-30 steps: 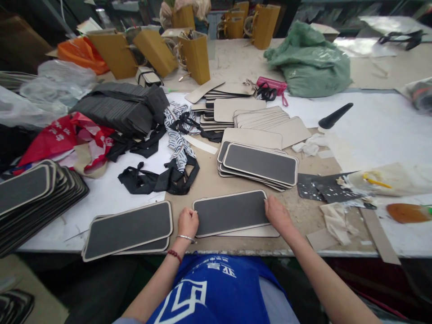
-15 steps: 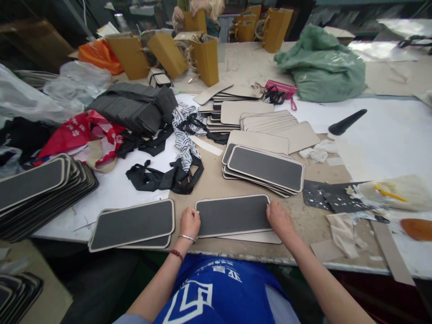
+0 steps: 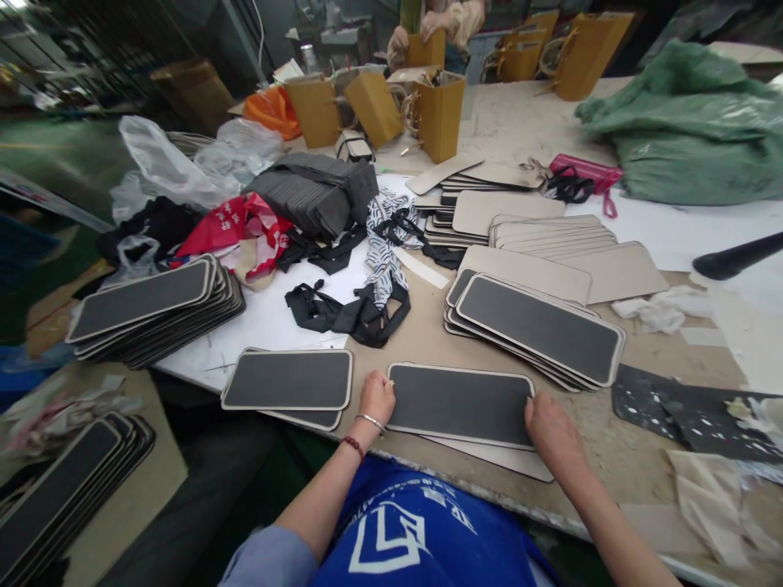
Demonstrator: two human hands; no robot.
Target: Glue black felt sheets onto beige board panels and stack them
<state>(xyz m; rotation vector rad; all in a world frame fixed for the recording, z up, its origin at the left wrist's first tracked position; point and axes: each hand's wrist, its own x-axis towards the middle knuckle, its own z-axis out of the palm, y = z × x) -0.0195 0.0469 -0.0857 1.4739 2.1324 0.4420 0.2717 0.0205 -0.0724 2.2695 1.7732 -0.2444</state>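
Observation:
A dark grey panel (image 3: 460, 405) with a pale rim and rounded corners lies near the table's front edge, on top of a pale panel (image 3: 489, 458) that sticks out below it. My left hand (image 3: 375, 398) is closed at its left end, fingers pinching the edge. At the right end my right hand (image 3: 554, 428) grips the other short edge. Left of my hands, another grey panel (image 3: 287, 380) rests on a second one, slightly askew. Behind my right hand is a stack of similar panels (image 3: 538, 322).
Pale boards (image 3: 550, 236) lie fanned out farther back. A tall panel pile (image 3: 152, 306) stands at the left, and more panels (image 3: 67, 497) sit lower left. Black straps (image 3: 351, 314), a green sack (image 3: 691, 122) and yellow-brown boxes (image 3: 437, 118) surround the work area. A co-worker's hands (image 3: 422, 33) are at the back.
My view has swung left, so everything sits farther right in the picture. Both hands keep hold of the same panel's ends.

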